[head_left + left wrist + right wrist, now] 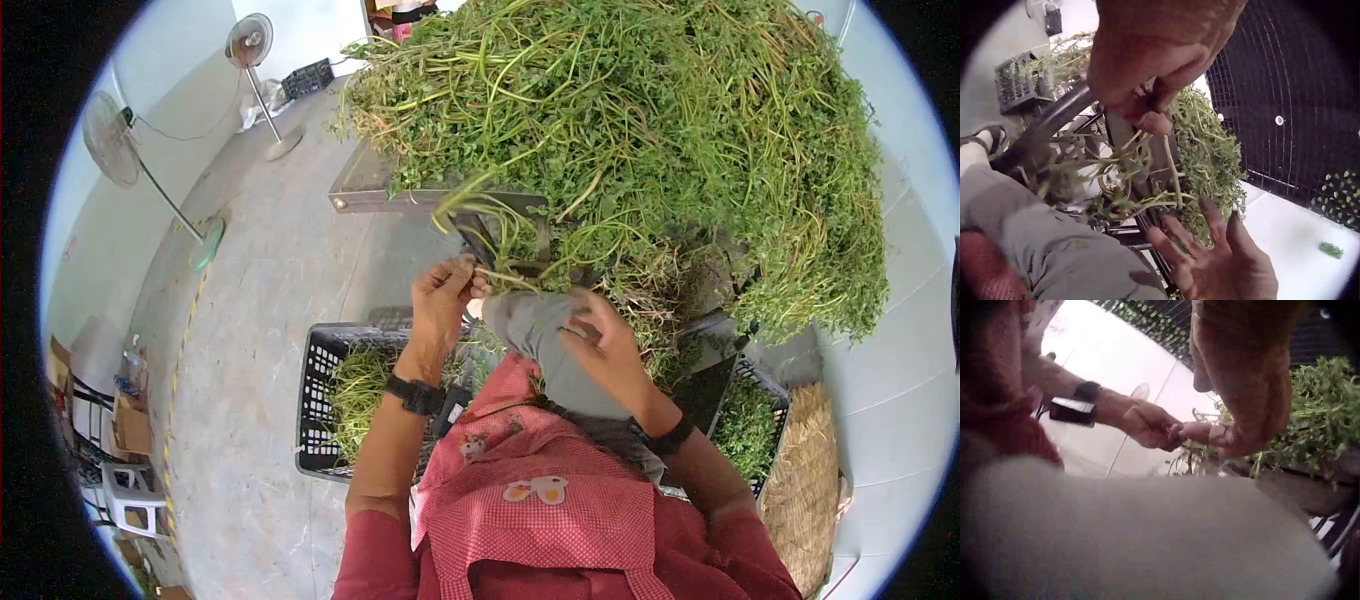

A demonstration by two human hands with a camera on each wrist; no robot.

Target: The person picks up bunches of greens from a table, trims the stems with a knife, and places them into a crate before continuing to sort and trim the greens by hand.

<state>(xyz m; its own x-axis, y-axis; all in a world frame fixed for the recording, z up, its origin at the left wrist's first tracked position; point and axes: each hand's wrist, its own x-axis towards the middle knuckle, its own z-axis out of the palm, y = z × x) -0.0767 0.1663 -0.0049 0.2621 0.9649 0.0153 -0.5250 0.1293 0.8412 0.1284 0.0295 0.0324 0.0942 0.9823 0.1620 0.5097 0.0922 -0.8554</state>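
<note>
My left hand (441,300) pinches the end of a pale green stem (1174,169) between thumb and fingers, over the lap. The stem runs on into a loose tangle of long leafy stalks (1119,187), which hangs by the grey trouser leg (555,345). On the other side of the stalks is my right hand (606,350), its fingers loosely spread with nothing gripped between them. In the left wrist view its fingertips (1209,209) come close to the stem's lower end. The right wrist view shows the left hand (1150,424) close beyond the right one.
A big heap of leafy stalks (620,120) covers the metal-edged table (370,185) ahead. On the floor to the left stands a black crate (312,400) with stalks in it; another crate (783,420) of greens is at the right, beside a straw-coloured bundle (805,480). Two fans (110,140) stand far left.
</note>
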